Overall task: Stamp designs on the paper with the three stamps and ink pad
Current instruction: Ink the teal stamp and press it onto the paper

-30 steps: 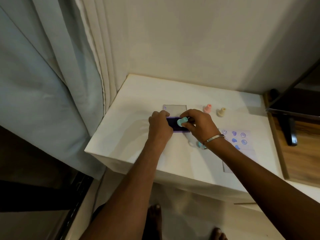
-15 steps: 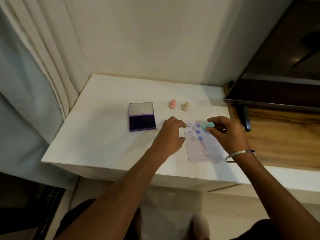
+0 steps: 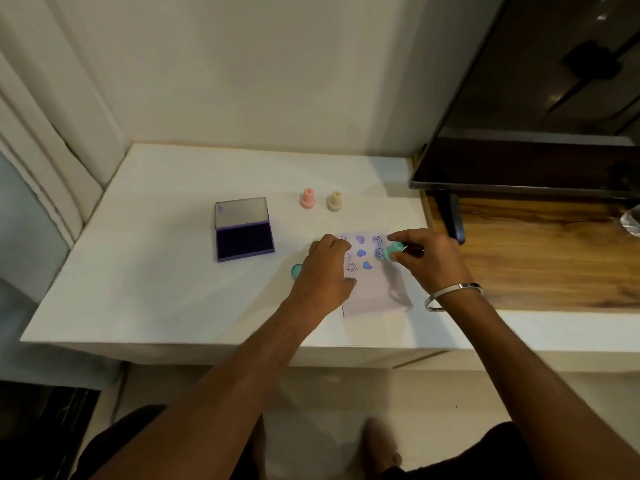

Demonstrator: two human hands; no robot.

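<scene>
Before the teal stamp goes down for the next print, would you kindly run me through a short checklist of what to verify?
1. Stamp held firmly: ok. The right hand pinches the teal stamp.
2. Paper steadied: ok. The left hand rests with its fingers on the left edge of the paper.
3. Free spot under the stamp: cannot tell. The stamp sits over the right column, close to an earlier print.
4. Stamp face inked: cannot tell. The face is not visible.
5. Ink pad ready for re-inking: ok. It lies open, left of the paper.
6. Other stamps out of the way: ok. The pink stamp and yellow stamp stand behind the paper.
</scene>
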